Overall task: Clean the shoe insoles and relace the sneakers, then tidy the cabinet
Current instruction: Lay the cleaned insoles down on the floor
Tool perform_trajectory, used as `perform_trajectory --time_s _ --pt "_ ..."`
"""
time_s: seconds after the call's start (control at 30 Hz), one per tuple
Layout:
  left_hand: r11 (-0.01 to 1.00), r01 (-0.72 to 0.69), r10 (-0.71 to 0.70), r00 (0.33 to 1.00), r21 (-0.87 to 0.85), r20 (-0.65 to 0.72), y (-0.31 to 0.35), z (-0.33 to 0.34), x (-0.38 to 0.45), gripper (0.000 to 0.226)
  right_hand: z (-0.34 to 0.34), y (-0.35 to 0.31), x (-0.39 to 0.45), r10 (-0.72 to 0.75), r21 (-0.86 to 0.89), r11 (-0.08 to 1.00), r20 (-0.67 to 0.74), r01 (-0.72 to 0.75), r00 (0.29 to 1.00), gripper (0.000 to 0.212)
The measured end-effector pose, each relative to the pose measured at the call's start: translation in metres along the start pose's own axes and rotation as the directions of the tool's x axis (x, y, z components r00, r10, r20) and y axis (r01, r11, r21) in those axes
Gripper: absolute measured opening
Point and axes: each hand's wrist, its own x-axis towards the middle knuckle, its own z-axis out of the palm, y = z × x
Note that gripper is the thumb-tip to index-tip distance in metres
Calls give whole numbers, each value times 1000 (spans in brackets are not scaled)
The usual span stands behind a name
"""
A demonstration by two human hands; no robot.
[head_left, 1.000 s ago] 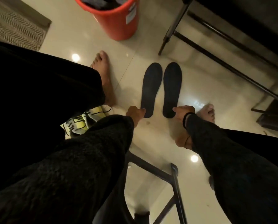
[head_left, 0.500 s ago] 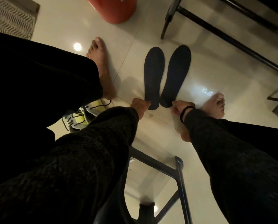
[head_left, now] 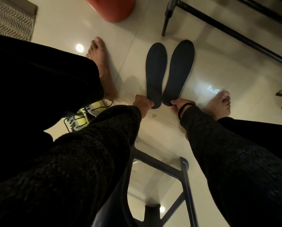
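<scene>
Two dark insoles lie side by side on the pale tiled floor, toes pointing away from me. My left hand (head_left: 142,103) pinches the heel of the left insole (head_left: 155,69). The heel of the right insole (head_left: 180,68) is pinched by my right hand (head_left: 178,104), which wears a black band at the wrist. The two heels nearly touch while the toes spread apart. A yellow and white sneaker (head_left: 79,119) with black laces shows under my left leg, mostly hidden.
A red bucket (head_left: 114,9) stands at the top centre. Black metal furniture legs (head_left: 167,17) run along the top right. A woven rug (head_left: 7,20) lies at the top left. My bare feet flank the insoles. A dark chair frame (head_left: 184,174) is below me.
The view tilted down, so the bucket slid toward the top edge. Both hands drew the insole heels closer together, and the right insole now angles outward at the toe.
</scene>
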Motion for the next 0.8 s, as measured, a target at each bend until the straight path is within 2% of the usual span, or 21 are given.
perform_trajectory --time_s 0.07,0.13,0.2,0.27,0.4,0.5,0.57,0.63,0.7,0.8 --pt "999 -31 31 999 23 -8 1 -3 1 68 -3 -1 -5 -21 -5 1000 48 21 999 35" --pt "998 -48 49 999 49 -16 11 -10 -16 47 -6 -4 -9 -13 2 1000 44 13 999 36" --pt "991 -82 78 996 106 44 21 -20 -41 33 -8 -6 -17 -13 -16 1000 58 14 998 33" --pt "984 -91 79 993 151 85 32 -29 -67 33 -13 -7 -33 -25 -61 998 71 29 997 32" --pt "990 -93 84 993 107 86 54 -42 -115 35 -26 -14 -82 -73 61 996 105 67 992 34" --pt "978 -194 187 978 75 97 73 -50 -157 32 -35 -18 -127 -106 135 987 112 91 988 32" --pt "967 -246 242 968 68 69 79 -56 -190 32 -41 -15 -166 -136 221 970 146 102 980 23" --pt "959 -277 274 960 56 56 82 -62 -219 38 -47 -12 -197 -183 284 949 153 135 971 25" --pt "937 -347 344 936 35 70 80 -70 -253 37 -56 -5 -228 -248 326 927 163 185 955 29" --pt "885 -463 462 886 36 51 70 -85 -305 32 -72 6 -277 -326 363 899 185 244 927 22"
